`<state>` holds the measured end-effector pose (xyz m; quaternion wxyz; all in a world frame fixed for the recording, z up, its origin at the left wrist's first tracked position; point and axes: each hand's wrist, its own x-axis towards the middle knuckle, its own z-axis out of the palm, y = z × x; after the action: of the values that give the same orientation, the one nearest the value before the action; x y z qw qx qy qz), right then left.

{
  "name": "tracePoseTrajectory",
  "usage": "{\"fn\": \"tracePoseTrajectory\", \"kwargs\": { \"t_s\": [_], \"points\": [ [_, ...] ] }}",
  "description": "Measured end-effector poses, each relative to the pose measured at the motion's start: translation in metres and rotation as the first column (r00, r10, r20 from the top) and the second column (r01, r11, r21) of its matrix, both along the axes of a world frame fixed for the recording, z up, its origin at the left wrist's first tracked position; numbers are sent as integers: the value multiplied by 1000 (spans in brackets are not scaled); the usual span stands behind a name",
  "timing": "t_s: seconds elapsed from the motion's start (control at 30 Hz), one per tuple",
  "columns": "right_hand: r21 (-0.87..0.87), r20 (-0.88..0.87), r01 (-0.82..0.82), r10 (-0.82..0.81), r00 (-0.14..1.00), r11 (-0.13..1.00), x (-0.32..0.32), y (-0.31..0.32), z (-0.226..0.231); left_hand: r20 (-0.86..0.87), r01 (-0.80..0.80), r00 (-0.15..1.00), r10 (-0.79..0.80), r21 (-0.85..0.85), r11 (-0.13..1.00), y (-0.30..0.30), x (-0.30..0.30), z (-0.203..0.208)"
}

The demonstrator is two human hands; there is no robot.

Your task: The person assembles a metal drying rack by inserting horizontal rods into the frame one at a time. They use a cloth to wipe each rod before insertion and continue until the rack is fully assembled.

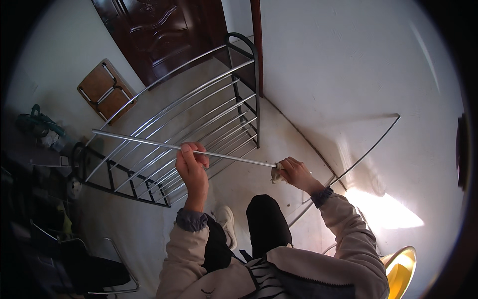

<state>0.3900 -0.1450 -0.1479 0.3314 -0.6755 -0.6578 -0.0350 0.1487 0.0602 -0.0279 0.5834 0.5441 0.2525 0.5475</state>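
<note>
Tubular metal rack [215,79] with black ends at far left, silver rod [239,159] held crosswise on near side of rack, left hand [192,167] pinching rod near mid-length, right hand [297,173] closed on crumpled pale cloth [277,176] at rod's right end

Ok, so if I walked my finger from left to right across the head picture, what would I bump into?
Green thing → folded stool → left hand → shoe → right hand → yellow basin.
</note>
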Motion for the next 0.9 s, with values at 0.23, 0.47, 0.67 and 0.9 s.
{"fn": "tracePoseTrajectory", "kwargs": {
  "t_s": [0.23,0.47,0.67,0.9],
  "points": [
    [155,-30,-119,125,992,981,-47,44,54,-13,261,965,-261,60,963,-33,27,-15],
    [83,38,-173,170,985,981,-17,35,46,144,32,988,-54,152,988,-12,-16,42],
    [-17,73,-114,115,991,993,23,-9,-1,166,-160,977,132,168,973,3,-60,70],
    [175,72,-238,229,971,955,-20,37,58,54,236,967,-248,159,958,-40,6,34]
  ]
}}
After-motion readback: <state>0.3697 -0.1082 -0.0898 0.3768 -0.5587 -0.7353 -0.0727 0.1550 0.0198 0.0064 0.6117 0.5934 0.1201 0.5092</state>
